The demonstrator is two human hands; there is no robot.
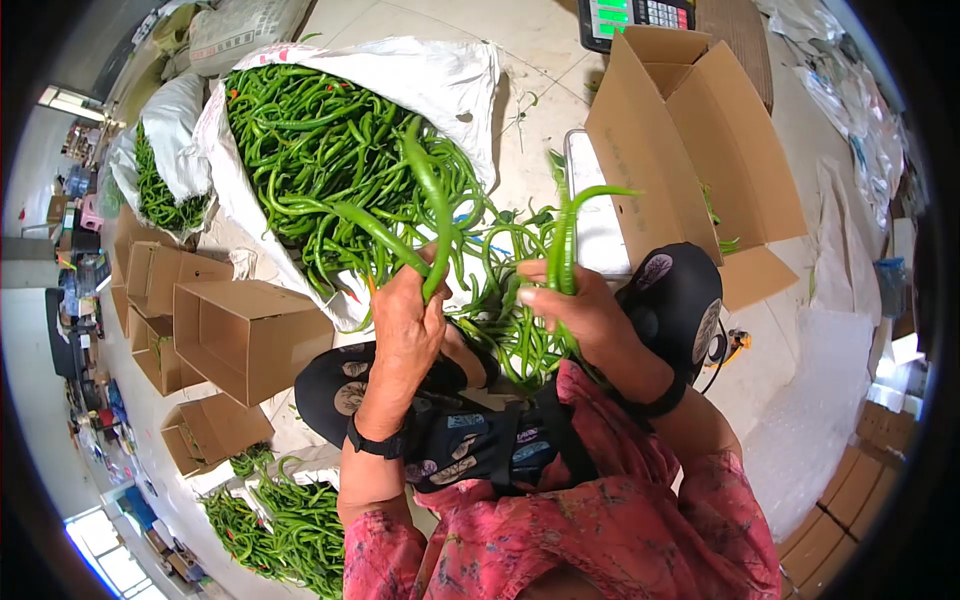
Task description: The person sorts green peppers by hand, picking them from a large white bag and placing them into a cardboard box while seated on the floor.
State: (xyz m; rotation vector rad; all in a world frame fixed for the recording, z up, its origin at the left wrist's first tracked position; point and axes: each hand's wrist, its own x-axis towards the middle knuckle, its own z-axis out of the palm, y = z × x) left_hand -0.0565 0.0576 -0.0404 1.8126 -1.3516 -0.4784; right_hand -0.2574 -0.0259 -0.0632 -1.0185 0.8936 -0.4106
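My left hand (pixel 408 310) is closed round a few long green chili peppers (pixel 430 185), whose tips stick up and out to the left. In my right hand (pixel 575 305) are more green chilies (pixel 568 235), upright between thumb and fingers, one curving off to the right. Both hands are above a loose heap of chilies (pixel 515 345) between my knees. Just beyond lies a big white woven sack (pixel 455 75), its mouth spread wide and full of green chilies (pixel 320 160), with a few red ones among them.
A tall open cardboard box (pixel 650 150) stands at the right, by a scale with a lit display (pixel 640 18). Several open boxes (pixel 250 335) are at the left. Another chili sack (pixel 165 160) lies at the upper left, and a further chili pile (pixel 290 520) at the lower left.
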